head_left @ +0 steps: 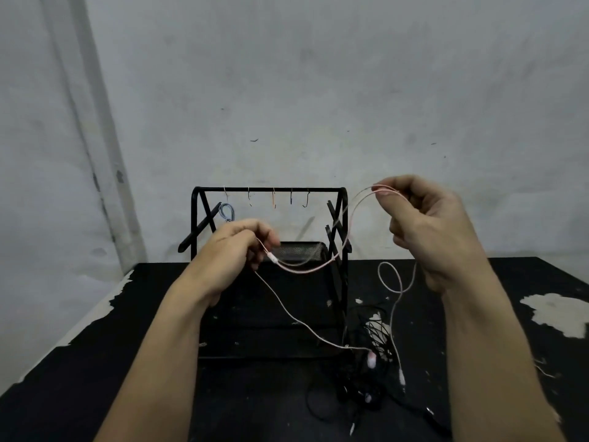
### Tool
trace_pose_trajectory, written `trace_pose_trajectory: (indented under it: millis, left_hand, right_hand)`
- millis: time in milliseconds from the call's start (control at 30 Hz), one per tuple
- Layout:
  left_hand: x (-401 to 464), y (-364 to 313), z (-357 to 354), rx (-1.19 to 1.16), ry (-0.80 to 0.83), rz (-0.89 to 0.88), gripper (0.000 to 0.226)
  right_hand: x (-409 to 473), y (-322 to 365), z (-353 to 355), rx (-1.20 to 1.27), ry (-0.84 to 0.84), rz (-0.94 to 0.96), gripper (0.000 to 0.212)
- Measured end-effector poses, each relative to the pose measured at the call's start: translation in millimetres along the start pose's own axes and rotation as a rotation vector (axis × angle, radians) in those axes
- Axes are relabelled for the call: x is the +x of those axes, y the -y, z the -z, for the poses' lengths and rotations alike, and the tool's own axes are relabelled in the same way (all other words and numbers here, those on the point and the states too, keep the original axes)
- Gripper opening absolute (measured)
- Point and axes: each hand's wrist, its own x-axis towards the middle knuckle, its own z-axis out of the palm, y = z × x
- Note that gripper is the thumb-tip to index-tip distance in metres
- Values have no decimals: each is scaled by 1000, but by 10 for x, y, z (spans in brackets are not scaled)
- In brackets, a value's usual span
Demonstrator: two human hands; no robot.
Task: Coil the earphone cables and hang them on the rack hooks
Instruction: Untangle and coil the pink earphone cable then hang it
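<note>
A pink earphone cable point(314, 267) sags in a double strand between my two hands, in front of a black wire rack point(271, 189). My left hand point(237, 247) pinches the cable near its small inline piece. My right hand point(424, 224), raised higher at the right, pinches the looped end. Loose pink strands trail down to earbuds and a plug on the table point(371, 358). The rack's top bar carries several small hooks point(274, 199). A coiled blue cable point(227, 212) hangs from the leftmost hook.
The rack stands on a black table point(95, 362) with chipped paint, against a grey wall. A tangle of black earphone cables point(366, 390) lies to the right of the rack's base, near the front. A black mesh tray point(301, 250) sits inside the rack.
</note>
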Motion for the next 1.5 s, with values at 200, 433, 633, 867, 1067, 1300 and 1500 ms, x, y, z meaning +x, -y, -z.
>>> trace_pose_trajectory:
  millis: [200, 433, 633, 867, 1067, 1300, 1500]
  left_hand:
    - [-82, -12, 14, -118, 259, -25, 31]
    - [-112, -32, 119, -547, 389, -94, 43]
    - [-61, -125, -34, -726, 141, -118, 31]
    - [-104, -204, -418, -485, 47, -12, 29]
    - [-99, -192, -320, -624, 101, 33, 15]
    - [-55, -127, -39, -1010, 177, -113, 35]
    - [-46, -86, 28, -1041, 255, -224, 39]
  right_hand:
    - [49, -34, 66, 64, -95, -62, 9]
    - [38, -75, 162, -80, 51, -91, 17]
    - [-70, 9, 254, -576, 588, -151, 27]
    - [-153, 91, 66, -378, 1002, -224, 56]
    - [-152, 32, 71, 222, 698, -168, 19]
    - [-55, 148, 189, 658, 329, -262, 21]
    - [21, 114, 320, 911, 409, -208, 41]
